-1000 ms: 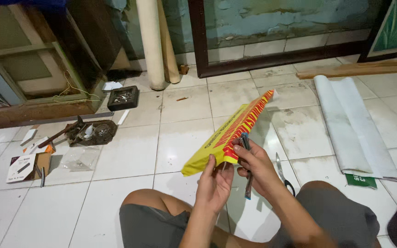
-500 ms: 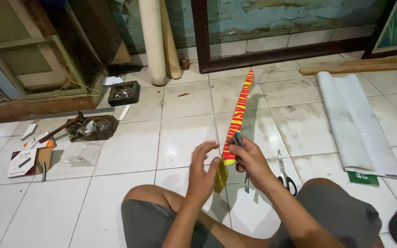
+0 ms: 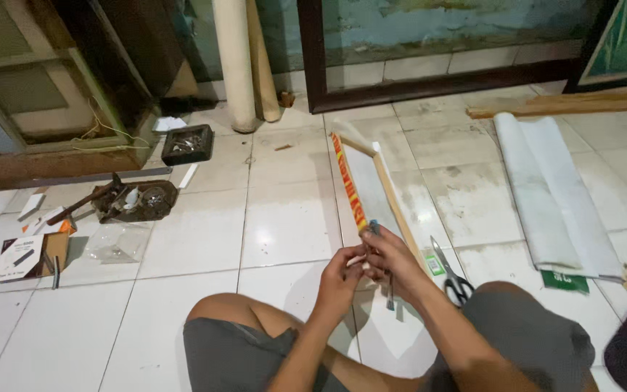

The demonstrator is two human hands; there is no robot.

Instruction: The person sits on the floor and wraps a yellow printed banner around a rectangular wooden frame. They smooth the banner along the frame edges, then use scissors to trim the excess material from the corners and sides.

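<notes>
Over the white tile floor (image 3: pixel 284 218), between the seated person's knees, both hands met at the near end of a long thin frame (image 3: pixel 371 189) that ran away toward 12 o'clock. The frame showed pale wooden rails, a clear or glossy middle, and a red-and-yellow patterned edge (image 3: pixel 348 185) on its left rail. It looked light and stiff, but thin enough to flex or crack if twisted, so I judged the rails near a corner the safest hold, not the middle. The left hand (image 3: pixel 339 279) was curled, fingertips pinching the near end. The right hand (image 3: pixel 390 258) was closed around the same end, with a slim dark tool (image 3: pixel 389 294) hanging below it; how firmly it gripped that I could not tell. Scissors (image 3: pixel 453 274) lay just beside the frame at 3 o'clock, a pale roll (image 3: pixel 553 196) farther off at 2 o'clock.

Half a second earlier the frame stood edge-on, only its striped side showing; now it had turned to show its open face.
</notes>
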